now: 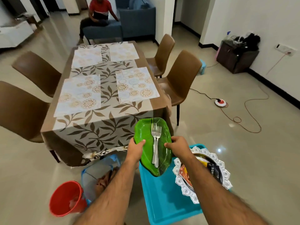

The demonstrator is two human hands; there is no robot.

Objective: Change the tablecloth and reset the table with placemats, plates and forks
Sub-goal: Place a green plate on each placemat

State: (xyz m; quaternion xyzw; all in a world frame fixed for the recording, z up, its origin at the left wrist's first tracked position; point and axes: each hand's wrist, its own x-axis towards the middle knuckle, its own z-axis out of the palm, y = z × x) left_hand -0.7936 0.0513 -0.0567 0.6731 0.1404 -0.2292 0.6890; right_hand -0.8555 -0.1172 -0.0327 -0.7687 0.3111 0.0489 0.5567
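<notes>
A green leaf-shaped plate [146, 132] with forks [156, 143] lying along its middle is held between both hands, above a blue tray [164, 200]. My left hand [135, 147] grips its left rim and my right hand [177, 146] grips its right rim. Whether more plates are stacked beneath it I cannot tell. Ahead stands the table under a brown leaf-patterned tablecloth [103, 127]. Several floral placemats lie on it, the nearest two at the left [79, 95] and right [136, 85].
Brown chairs flank the table: two on the left [21, 109] and two on the right [180, 78]. A red bucket [66, 198] and a clear tub [99, 172] sit on the floor. A white-rimmed dish [211, 161] rests on the tray. Cables [246, 114] trail across the floor on the right. A person sits on a blue sofa [138, 23].
</notes>
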